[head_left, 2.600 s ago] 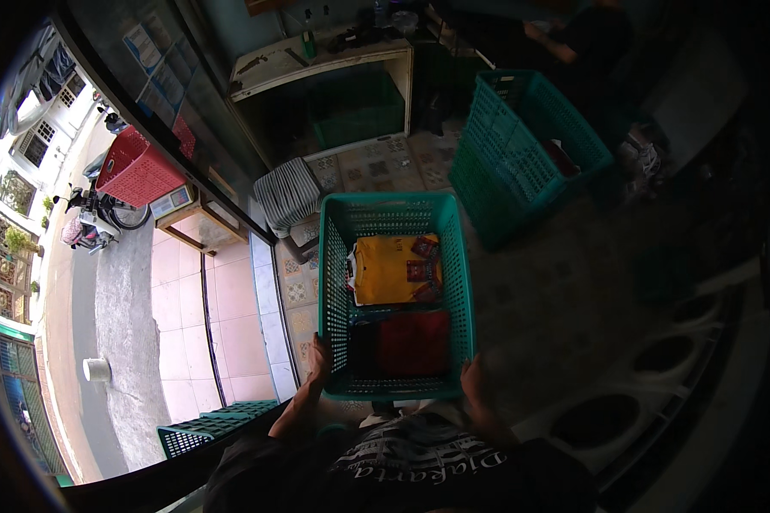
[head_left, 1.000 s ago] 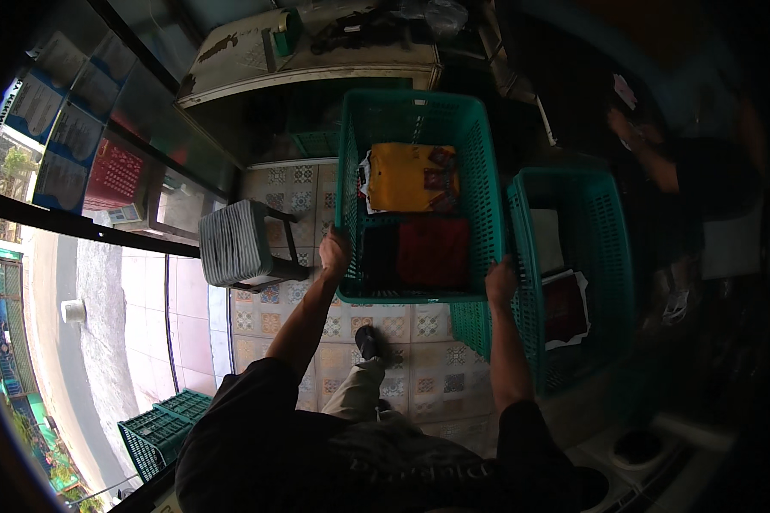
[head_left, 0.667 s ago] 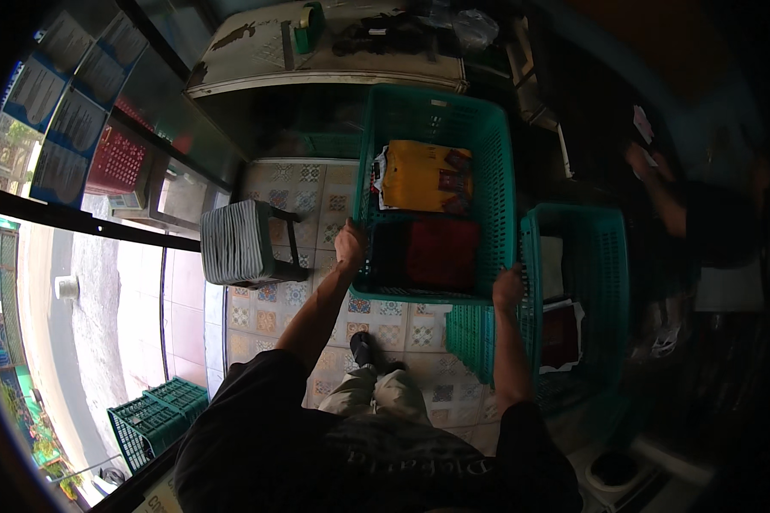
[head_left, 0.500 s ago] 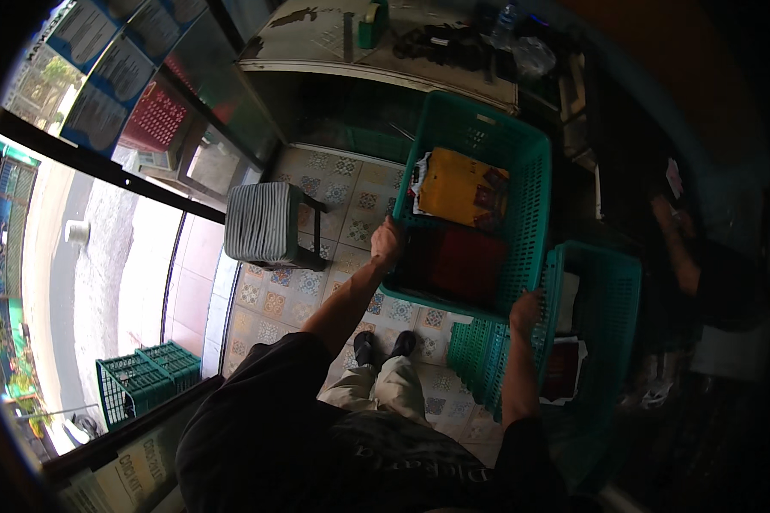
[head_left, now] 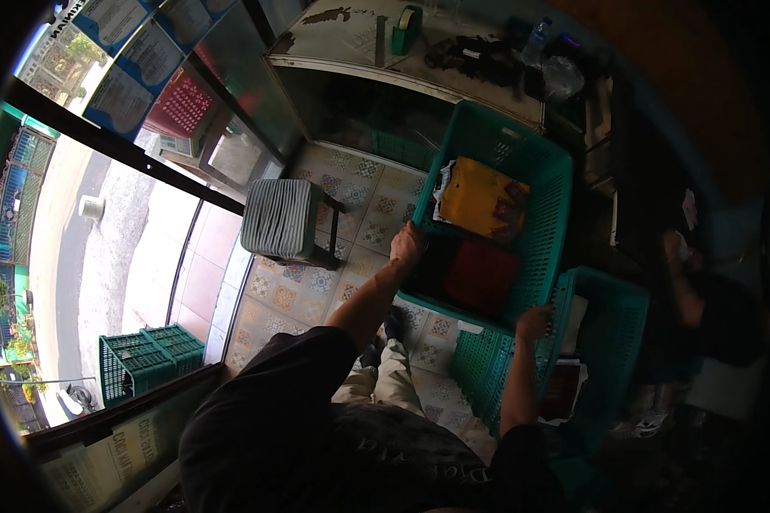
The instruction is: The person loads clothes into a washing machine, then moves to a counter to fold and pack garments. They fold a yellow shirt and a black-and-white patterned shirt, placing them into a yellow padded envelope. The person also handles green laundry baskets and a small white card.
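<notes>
A large green plastic basket [head_left: 522, 154] with perforated walls is in front of me. My left hand [head_left: 406, 244] is closed on its left rim, and my right hand [head_left: 534, 323] grips the rim at the near right corner. Inside lie a yellow-orange folded piece [head_left: 479, 195], seemingly cloth, with dark red patches, and a dark red folded piece [head_left: 484, 272] nearer me. White edges show beside the yellow one. Just right of my right hand stands another green basket [head_left: 629, 299], holding dark red and pale flat items [head_left: 565, 389].
A grey ridged stool [head_left: 284, 218] stands on the patterned tile floor to the left. Beyond the basket is a worn counter [head_left: 342, 43] with a green tape dispenser [head_left: 406, 30]. Another person's arm [head_left: 684, 282] shows at right. Green crates [head_left: 154, 359] sit outside the doorway.
My view has shifted, so most things appear a little further right and lower. My feet have changed position as in a step. Both hands keep their hold on the basket.
</notes>
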### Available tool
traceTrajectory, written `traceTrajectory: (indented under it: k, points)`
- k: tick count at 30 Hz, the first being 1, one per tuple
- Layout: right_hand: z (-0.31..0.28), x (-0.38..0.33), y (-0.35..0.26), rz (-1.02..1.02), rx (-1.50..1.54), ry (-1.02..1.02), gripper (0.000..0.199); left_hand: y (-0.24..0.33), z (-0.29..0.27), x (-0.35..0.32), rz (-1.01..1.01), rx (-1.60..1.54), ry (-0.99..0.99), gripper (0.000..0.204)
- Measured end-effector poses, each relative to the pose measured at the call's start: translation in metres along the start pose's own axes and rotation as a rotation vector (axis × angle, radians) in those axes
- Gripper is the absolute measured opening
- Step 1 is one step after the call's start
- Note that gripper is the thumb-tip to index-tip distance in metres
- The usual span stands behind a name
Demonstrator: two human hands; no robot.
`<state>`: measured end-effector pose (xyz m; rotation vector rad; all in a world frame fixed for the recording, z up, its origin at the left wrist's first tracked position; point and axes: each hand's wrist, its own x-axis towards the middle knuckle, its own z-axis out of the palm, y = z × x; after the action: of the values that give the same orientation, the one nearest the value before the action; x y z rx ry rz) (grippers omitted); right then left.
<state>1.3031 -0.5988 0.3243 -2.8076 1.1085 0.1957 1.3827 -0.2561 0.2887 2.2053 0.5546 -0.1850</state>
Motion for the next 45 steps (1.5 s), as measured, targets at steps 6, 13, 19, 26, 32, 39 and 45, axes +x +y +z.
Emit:
traceTrajectory:
  k: [6, 13, 19, 26, 32, 39, 45]
  points:
    - [-0.003, 0.02, 0.004, -0.165, -0.285, -0.158, 0.059, -0.101, 0.022, 0.042, 0.584, 0.32, -0.224, 0.031]
    - [-0.048, -0.048, -0.02, -0.577, 0.371, -0.198, 0.033, -0.15, -0.097, -0.092, 0.156, 0.167, -0.262, 0.037]
    - [-0.059, -0.192, -0.158, -1.231, 0.225, -1.079, 0.027, -0.347, -0.161, -0.345, -0.509, 0.228, -0.024, 0.044]
    - [-0.008, -0.299, -0.235, -1.871, -0.284, -0.905, 0.034, -0.353, -0.17, -0.576, -1.097, -0.111, 0.53, 0.039]
    - [-0.015, -0.45, -0.229, -2.2, -0.298, -0.921, 0.033, -0.326, -0.03, -0.656, -1.401, -0.612, 0.617, 0.042]
    - [0.035, -0.648, -0.106, -2.516, -0.549, -1.105, 0.035, -0.34, 0.118, -0.758, -1.195, -0.741, 0.551, 0.034]
    - [0.021, -0.803, 0.069, -2.866, -1.184, -1.295, 0.041, -0.305, 0.029, -0.893, -1.475, -0.955, 0.975, 0.035]
